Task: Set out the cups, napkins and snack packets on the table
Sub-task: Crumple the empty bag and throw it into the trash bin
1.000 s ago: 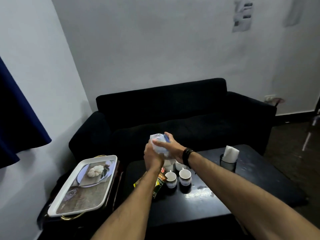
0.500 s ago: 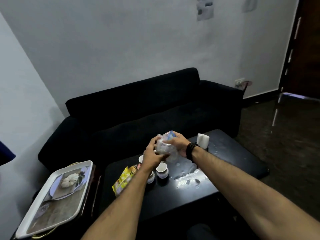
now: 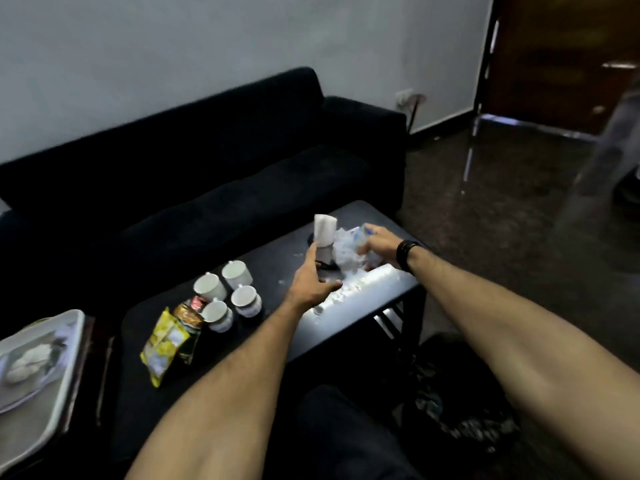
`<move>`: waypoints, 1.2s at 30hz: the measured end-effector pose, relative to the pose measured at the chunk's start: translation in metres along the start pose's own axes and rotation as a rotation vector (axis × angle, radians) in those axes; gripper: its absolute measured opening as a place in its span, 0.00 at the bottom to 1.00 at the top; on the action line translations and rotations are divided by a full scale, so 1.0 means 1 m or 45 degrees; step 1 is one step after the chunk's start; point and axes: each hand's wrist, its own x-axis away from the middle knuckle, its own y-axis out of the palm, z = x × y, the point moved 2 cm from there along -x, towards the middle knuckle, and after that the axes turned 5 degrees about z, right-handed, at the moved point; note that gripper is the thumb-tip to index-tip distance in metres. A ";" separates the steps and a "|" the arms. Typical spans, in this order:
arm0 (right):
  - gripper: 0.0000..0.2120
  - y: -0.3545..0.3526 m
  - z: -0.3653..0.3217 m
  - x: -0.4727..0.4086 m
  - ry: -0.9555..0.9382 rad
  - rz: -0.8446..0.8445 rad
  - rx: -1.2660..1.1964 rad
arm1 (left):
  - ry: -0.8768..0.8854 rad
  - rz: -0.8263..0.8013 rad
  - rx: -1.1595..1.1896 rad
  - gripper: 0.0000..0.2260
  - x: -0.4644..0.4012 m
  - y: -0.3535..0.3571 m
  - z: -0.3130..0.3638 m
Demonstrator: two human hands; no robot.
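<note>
While his right hand (image 3: 375, 244) pinches the crinkly clear plastic packet (image 3: 349, 251), left hand (image 3: 311, 284) hangs loose; packet's light, slippery, so grip edges.

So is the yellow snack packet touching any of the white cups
Apart. The head view shows the yellow snack packet lying left of the four white cups, with an orange-green packet between it and the nearest cup.
</note>
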 end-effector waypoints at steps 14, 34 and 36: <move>0.10 -0.154 0.208 0.037 0.502 0.150 0.579 | 0.111 -0.719 -0.541 0.33 0.010 0.187 -0.029; 0.44 -0.092 0.424 0.034 0.939 -0.212 1.158 | 0.023 -0.993 -0.661 0.34 0.026 0.279 -0.122; 0.35 -0.086 0.431 0.033 0.866 -0.035 1.301 | 0.002 -0.988 -0.663 0.34 0.024 0.278 -0.129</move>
